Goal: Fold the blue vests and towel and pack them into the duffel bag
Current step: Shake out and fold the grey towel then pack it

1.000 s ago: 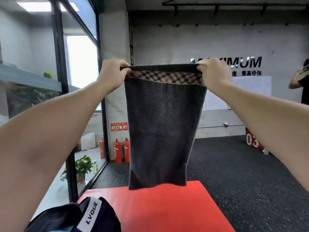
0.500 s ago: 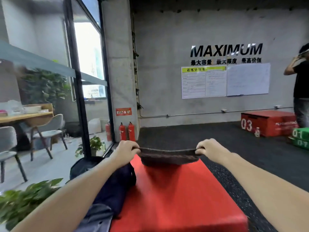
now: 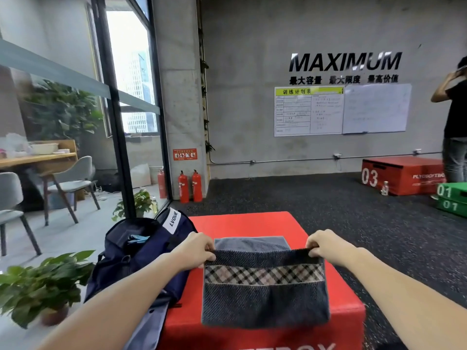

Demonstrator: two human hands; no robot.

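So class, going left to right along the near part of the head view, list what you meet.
Potted plant → duffel bag → left hand → towel → right hand.

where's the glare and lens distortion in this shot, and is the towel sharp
Head view: the window at upper left is blown out, nearly white. Wide-angle bending shows at the edges, where the dark window frame leans and both forearms balloon. The towel, pinched by the left hand and right hand, is fairly sharp, its plaid band readable. Light is soft, without hard shadows.
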